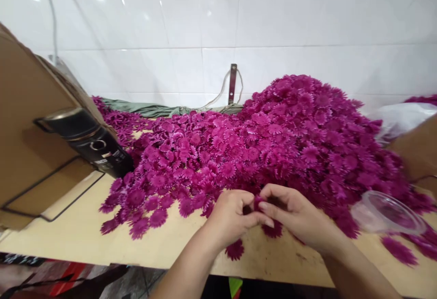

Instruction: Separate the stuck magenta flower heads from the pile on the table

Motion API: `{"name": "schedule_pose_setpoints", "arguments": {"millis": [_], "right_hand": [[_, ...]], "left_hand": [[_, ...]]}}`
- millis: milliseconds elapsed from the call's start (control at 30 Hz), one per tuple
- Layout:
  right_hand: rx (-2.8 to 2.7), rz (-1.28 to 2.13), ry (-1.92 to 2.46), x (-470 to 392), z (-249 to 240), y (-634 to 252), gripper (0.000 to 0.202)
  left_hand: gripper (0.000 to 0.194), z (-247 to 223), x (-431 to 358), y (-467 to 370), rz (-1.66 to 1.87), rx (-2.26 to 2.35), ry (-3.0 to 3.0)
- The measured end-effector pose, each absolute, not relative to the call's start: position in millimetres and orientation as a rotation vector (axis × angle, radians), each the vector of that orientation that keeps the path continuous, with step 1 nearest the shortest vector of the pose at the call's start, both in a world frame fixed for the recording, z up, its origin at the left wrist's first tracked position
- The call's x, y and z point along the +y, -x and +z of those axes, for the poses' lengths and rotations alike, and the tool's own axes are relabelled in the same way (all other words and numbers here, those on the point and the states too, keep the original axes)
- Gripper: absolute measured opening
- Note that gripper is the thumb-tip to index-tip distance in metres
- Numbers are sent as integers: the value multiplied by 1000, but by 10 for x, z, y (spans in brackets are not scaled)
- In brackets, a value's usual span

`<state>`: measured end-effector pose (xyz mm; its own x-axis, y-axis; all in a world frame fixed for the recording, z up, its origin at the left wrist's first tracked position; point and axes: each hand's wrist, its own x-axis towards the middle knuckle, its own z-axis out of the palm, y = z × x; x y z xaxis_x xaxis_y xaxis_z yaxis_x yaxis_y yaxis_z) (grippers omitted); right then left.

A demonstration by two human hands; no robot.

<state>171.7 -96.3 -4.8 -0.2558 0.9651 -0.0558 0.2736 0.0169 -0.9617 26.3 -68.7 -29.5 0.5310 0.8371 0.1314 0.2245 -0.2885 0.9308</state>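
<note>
Both my hands meet at the front edge of a large heap of magenta artificial flowers (273, 139). Thumb and fingers of my left hand (235, 212) are pinched at a small magenta flower piece (258, 202). From the other side, my right hand (290, 212) grips the same piece between thumb and index finger. The piece is mostly hidden by my fingers. Just below my hands lie a loose flower (235, 250) and another partly covered flower (273, 230) on the wooden tabletop (266, 258).
A black bottle (99, 144) leans beside a cardboard box (30, 121) and a black wire frame (73, 196) at left. A clear plastic tub (389, 212) is at right, near a white bag (403, 117). Green cloth (146, 108) lies along the tiled wall (290, 26).
</note>
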Motion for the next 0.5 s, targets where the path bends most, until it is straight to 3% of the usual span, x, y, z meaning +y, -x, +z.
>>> {"name": "schedule_pose_setpoints", "arguments": {"millis": [167,300,367,500], "right_hand": [[-1395,471,1525,-747,5,-2140,13],[-1100,298,1748,-512,81,-2539,14],[-1258,122,1838,-471,118,-2598,25],[-1588,-160,1751,-550,100,-2547,23]], "left_hand": [[44,-223,-688,-228,826,859,-1882],[13,-121,-626,-176,748,961,-2033],[35,-59,-543,-145,766,1055,-2154],[48,46,-240,24,850,1264,-2395]]}}
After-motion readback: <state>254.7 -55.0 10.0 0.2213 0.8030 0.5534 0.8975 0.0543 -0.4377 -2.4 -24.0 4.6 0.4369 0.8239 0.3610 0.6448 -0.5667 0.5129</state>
